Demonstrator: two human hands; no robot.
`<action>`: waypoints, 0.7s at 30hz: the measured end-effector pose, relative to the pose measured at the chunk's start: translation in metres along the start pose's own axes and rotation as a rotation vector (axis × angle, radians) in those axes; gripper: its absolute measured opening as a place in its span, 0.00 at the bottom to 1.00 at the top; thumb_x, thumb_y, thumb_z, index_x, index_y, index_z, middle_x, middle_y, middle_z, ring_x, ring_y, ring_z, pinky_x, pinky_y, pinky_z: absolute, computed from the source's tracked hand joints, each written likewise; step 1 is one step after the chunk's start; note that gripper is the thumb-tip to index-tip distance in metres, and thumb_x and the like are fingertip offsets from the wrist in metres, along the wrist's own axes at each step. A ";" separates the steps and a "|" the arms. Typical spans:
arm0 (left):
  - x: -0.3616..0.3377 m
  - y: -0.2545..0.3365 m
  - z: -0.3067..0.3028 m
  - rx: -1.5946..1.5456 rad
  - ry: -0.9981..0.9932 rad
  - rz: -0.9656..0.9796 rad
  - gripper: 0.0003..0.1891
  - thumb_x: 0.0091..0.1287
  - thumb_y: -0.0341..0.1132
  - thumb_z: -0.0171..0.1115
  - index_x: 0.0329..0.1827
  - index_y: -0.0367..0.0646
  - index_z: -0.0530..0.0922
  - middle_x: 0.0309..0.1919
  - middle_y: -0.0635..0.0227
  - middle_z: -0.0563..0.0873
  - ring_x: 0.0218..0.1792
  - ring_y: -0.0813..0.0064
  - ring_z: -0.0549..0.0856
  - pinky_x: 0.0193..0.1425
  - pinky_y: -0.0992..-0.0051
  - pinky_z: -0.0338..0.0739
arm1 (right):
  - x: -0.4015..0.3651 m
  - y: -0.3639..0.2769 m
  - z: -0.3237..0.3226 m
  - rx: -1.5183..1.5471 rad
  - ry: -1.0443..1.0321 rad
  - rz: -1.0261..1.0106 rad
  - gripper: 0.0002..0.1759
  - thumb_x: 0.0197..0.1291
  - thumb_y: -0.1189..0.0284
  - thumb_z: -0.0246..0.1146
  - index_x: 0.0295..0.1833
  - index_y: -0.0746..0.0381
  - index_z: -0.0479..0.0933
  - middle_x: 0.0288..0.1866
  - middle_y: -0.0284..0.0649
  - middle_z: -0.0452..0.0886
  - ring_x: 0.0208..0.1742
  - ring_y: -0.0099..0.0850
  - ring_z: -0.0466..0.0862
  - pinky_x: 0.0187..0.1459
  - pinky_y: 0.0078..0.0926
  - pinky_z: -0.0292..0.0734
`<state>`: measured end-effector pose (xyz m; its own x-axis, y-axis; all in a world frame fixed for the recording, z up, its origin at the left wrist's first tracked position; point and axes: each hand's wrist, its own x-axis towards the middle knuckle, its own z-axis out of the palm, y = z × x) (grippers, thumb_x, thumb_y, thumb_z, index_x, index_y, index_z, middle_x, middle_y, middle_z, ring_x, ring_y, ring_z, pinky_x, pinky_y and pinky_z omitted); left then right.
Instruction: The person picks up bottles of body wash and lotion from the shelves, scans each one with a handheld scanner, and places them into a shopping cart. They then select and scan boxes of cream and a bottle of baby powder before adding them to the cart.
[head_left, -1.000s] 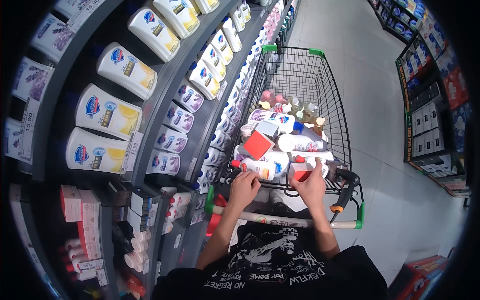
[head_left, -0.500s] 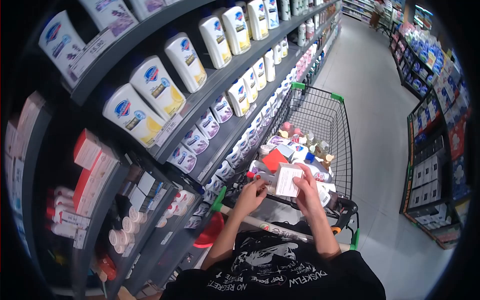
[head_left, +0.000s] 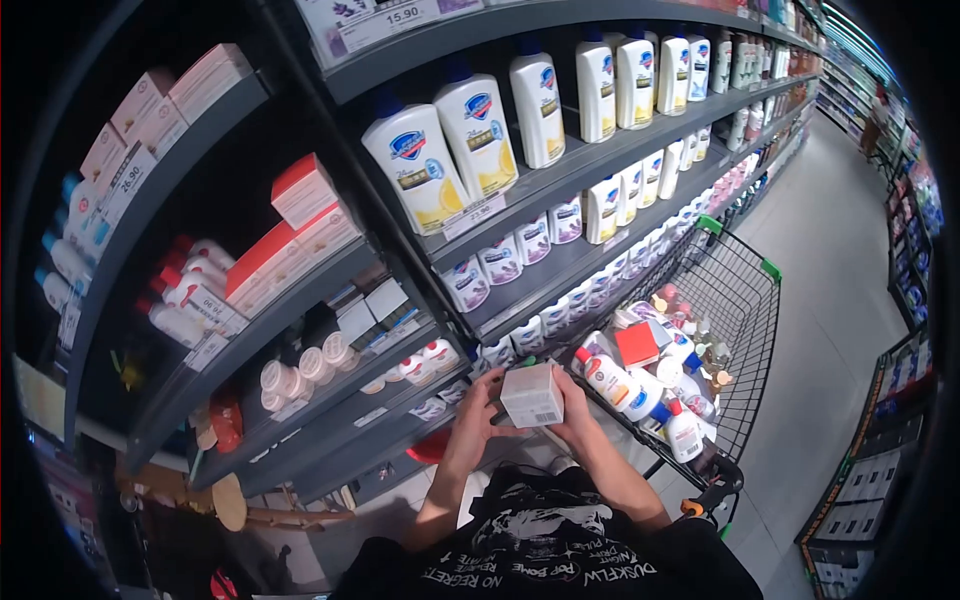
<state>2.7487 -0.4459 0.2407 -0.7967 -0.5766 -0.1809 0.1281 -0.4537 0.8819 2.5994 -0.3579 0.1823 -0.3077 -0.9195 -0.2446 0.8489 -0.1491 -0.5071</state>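
Observation:
A small white box (head_left: 532,396) with printing and a barcode is in front of my body, in the middle of the head view. My right hand (head_left: 578,412) grips it along its right side. On the other side, my left hand (head_left: 478,408) curves around the box's left edge, thumb and fingers apart across it. Some of my fingers are hidden behind the box. To the right of my hands stands a wire shopping cart (head_left: 745,300), holding several bottles, a red-topped box (head_left: 637,344) and a red-capped white bottle (head_left: 684,432).
Shelves on the left carry white and red boxes (head_left: 300,192), red-capped bottles (head_left: 195,290) and pale pink jars (head_left: 312,362). Large white pump-style bottles (head_left: 478,135) line the shelf ahead. The aisle floor (head_left: 815,250) runs past the cart, with a display (head_left: 860,470) on the right.
My hands and the white box have moved left, away from above the cart. My view has turned left toward the shelves. A red-capped white bottle now lies in the cart.

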 end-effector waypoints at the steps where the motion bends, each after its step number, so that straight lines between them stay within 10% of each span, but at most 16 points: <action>1: -0.004 -0.003 0.000 0.007 0.003 -0.029 0.25 0.78 0.47 0.38 0.70 0.41 0.60 0.63 0.58 0.70 0.59 0.64 0.77 0.50 0.59 0.84 | 0.000 0.001 -0.007 0.015 -0.108 -0.052 0.26 0.69 0.57 0.54 0.61 0.68 0.71 0.54 0.47 0.80 0.51 0.36 0.83 0.52 0.32 0.78; 7: -0.016 -0.007 0.010 0.022 0.007 -0.110 0.22 0.78 0.41 0.41 0.70 0.42 0.59 0.62 0.61 0.70 0.62 0.67 0.75 0.56 0.63 0.81 | -0.005 -0.002 0.000 -0.335 -0.366 -0.204 0.24 0.64 0.58 0.62 0.49 0.72 0.80 0.54 0.48 0.80 0.53 0.34 0.81 0.55 0.31 0.76; 11: -0.011 -0.018 0.017 0.304 -0.112 0.138 0.45 0.50 0.28 0.76 0.70 0.41 0.58 0.66 0.61 0.68 0.65 0.69 0.70 0.70 0.69 0.64 | -0.002 0.004 -0.005 -0.333 -0.346 -0.339 0.26 0.70 0.56 0.54 0.44 0.72 0.80 0.51 0.48 0.81 0.51 0.34 0.81 0.56 0.31 0.74; 21: -0.015 -0.038 0.045 0.973 0.052 0.622 0.44 0.38 0.32 0.82 0.60 0.42 0.64 0.64 0.53 0.64 0.65 0.54 0.68 0.64 0.61 0.70 | -0.007 -0.013 -0.008 0.030 -0.217 -0.287 0.20 0.67 0.59 0.54 0.51 0.66 0.72 0.52 0.49 0.78 0.55 0.36 0.79 0.60 0.33 0.71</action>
<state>2.7292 -0.3898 0.2296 -0.7273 -0.5546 0.4043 -0.0376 0.6204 0.7834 2.5870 -0.3469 0.1837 -0.4394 -0.8941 0.0872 0.7546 -0.4200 -0.5041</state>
